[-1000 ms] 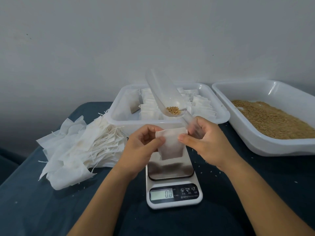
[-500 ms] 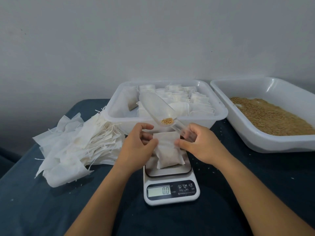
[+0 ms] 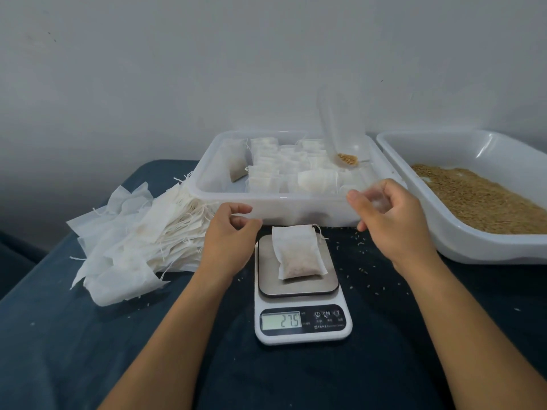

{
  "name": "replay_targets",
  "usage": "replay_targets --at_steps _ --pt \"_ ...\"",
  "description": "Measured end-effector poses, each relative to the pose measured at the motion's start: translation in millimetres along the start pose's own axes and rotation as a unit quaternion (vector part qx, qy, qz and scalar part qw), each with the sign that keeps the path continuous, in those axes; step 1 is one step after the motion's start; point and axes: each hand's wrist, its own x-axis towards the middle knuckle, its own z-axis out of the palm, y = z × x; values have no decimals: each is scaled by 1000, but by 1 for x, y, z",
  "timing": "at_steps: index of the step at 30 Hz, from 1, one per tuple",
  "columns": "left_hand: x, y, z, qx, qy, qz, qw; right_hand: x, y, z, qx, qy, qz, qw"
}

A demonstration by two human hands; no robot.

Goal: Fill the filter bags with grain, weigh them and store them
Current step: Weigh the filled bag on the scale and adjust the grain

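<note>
A filled white filter bag (image 3: pixel 297 252) lies alone on the steel plate of a small digital scale (image 3: pixel 302 321); the display reads 27.5. My left hand (image 3: pixel 229 239) hovers just left of the bag with loosely curled fingers, holding nothing. My right hand (image 3: pixel 390 221) is up and to the right of the scale and grips the handle of a clear plastic scoop (image 3: pixel 336 128), which points up over the storage bin and carries a little grain at its base.
A clear bin (image 3: pixel 284 207) of filled bags stands behind the scale. At the right a white tray (image 3: pixel 461 247) holds loose grain. At the left lies a pile of empty filter bags (image 3: pixel 133 235). Stray grains dot the dark cloth.
Both hands have let go of the bag, which now rests on the scale. The reading went from 0.0 to 27.5. My right hand swung the scoop upright and to the right.
</note>
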Motion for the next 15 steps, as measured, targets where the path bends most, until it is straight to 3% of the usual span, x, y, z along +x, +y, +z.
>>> replay_targets --at_steps 15 --pt "-3 -1 1 47 -30 0 998 4 11 2 13 11 26 1000"
